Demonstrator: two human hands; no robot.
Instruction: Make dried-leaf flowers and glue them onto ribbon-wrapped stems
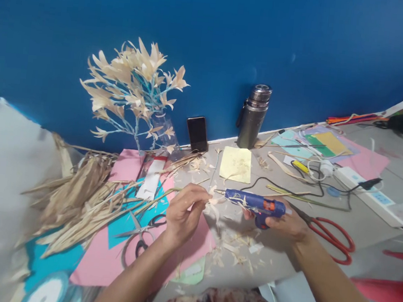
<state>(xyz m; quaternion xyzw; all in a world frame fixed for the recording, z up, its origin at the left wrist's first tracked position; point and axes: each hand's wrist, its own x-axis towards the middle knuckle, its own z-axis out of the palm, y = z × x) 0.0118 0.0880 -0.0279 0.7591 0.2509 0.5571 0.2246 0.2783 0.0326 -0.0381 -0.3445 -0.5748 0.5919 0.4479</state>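
My left hand (183, 213) pinches a small pale husk flower piece (213, 201) by its thin stem. My right hand (285, 222) grips a blue glue gun (255, 204) with an orange trigger, its nozzle pointing left and almost touching the husk piece. Both hands hover over a pink paper sheet (192, 247) and scattered husk scraps (236, 249). Behind them stands a blue wire branch (136, 90) covered with several tan husk flowers.
A heap of dried husks (75, 200) lies at left. Grey scissors (139, 235) rest on the pink sheet, red-handled scissors (334, 235) at right. A steel flask (254, 115), a phone (197, 133), a yellow sheet (236, 164), a power strip (371, 196) and coloured papers (326, 144) sit near the blue wall.
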